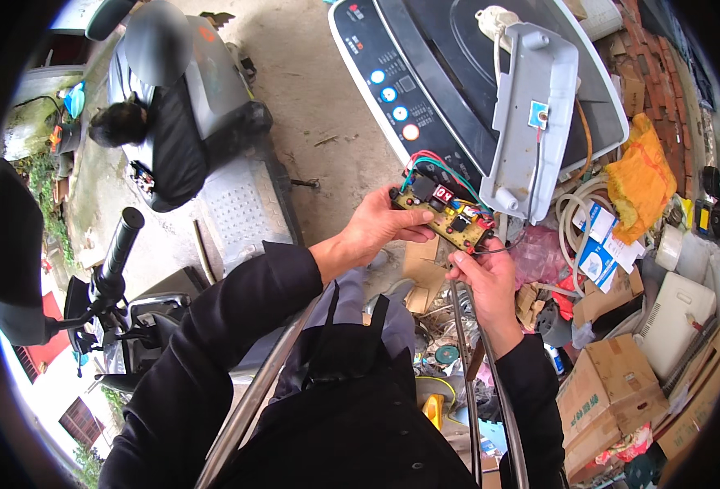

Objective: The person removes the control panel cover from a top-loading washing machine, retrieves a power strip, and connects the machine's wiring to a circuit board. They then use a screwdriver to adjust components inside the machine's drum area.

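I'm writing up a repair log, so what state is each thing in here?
Circuit board: raised, wires attached
Display: lit red
Left hand: gripping the board's left end
Right hand: at its right end, exact grip unclear
Grey housing: hollow side up, on the washing machine
Pale hose: coiled
Yellow-orange cloth: crumpled
Cardboard box: looks closed

Long black sleeves [189, 350], loose left cuff [296, 269], black top [352, 444], seemingly grey trousers [398, 328]
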Available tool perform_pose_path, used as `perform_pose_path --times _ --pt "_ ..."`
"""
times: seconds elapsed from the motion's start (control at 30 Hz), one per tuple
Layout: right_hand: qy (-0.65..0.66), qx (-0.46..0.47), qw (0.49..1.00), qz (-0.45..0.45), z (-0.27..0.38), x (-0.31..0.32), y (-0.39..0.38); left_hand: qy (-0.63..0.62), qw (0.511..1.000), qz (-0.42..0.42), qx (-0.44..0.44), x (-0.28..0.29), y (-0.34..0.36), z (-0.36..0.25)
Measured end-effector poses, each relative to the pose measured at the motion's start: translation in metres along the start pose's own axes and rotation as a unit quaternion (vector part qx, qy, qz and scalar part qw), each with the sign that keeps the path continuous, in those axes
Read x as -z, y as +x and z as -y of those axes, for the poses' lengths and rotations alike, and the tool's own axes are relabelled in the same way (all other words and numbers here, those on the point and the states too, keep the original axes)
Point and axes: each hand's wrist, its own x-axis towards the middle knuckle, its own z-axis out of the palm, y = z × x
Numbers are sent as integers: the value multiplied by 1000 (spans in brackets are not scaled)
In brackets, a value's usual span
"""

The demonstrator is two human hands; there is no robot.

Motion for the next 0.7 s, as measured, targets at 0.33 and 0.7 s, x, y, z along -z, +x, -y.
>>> perform_pose_path --times 0.33,0.7 --pt "-10 7 1000 10 1 0 0 -9 1000 11 -5 3 -1 2" --pt "2 5 1000 7 -1 -2 1 0 1000 14 1 0 -2 -1"
